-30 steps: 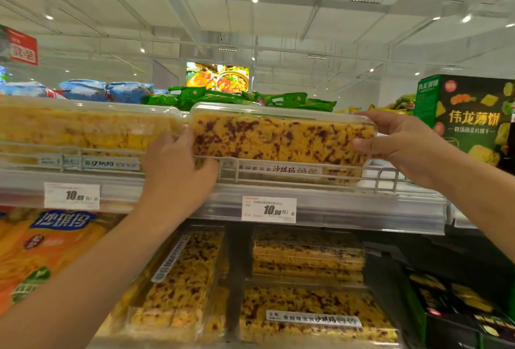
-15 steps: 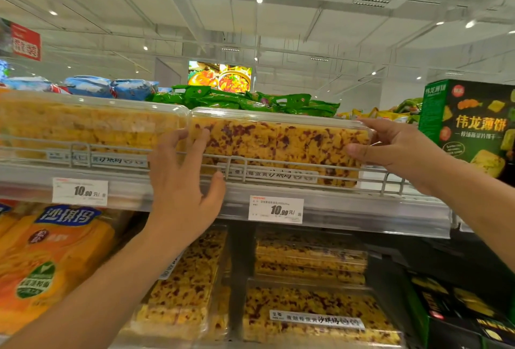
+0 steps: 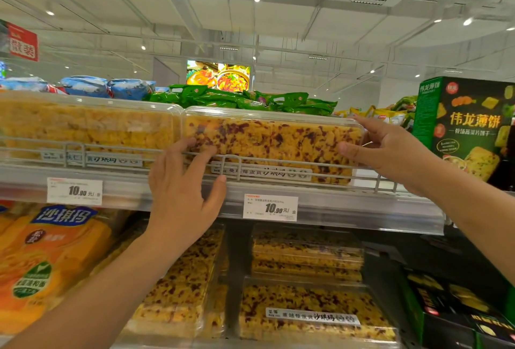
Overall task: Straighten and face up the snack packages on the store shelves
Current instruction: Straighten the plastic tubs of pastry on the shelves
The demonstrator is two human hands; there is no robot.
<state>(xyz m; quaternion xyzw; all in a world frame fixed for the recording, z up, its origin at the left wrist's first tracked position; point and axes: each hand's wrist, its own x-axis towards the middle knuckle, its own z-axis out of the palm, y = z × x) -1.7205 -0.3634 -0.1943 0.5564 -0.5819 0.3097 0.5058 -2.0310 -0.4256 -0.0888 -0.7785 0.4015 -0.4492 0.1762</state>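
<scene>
While reaching up to the top shelf point(image 3: 348, 209), squaring off one clear box of red-flecked snack bars point(image 3: 273, 142) at centre frame. Left hand point(image 3: 181, 195) up from the lower left, fingers spread and fairly straight, tips resting on the box front and the wire rail point(image 3: 117, 151), thumb down by the shelf lip. Gripping nothing, just pressing. Right hand point(image 3: 390, 151) in from the right edge, fingers stretched along the box's right end and top corner, thumb flat on its front. Cupping rather than clenching.

One hand at each end, and probably for good reason: easier to pivot and slide a long, light box than to lift it over the rail. Sitting behind that rail now, long side forward, label strip low on the front, touching the plain yellow box point(image 3: 89, 126) on its left. Right end looking a shade lower and further forward than the left, so likely not quite flush yet; hard to be sure through a wide lens.

Directly below, the price tag point(image 3: 270, 207) on the shelf edge, so worth centring the box over it. Beyond it, at upper centre, green bags point(image 3: 239, 99) heaped up. At far right, a tall green carton point(image 3: 468, 126), apart from the right hand. On the lower shelf, more boxes of the same bars point(image 3: 306, 309), one tilted at lower centre and probably due for attention next.
</scene>
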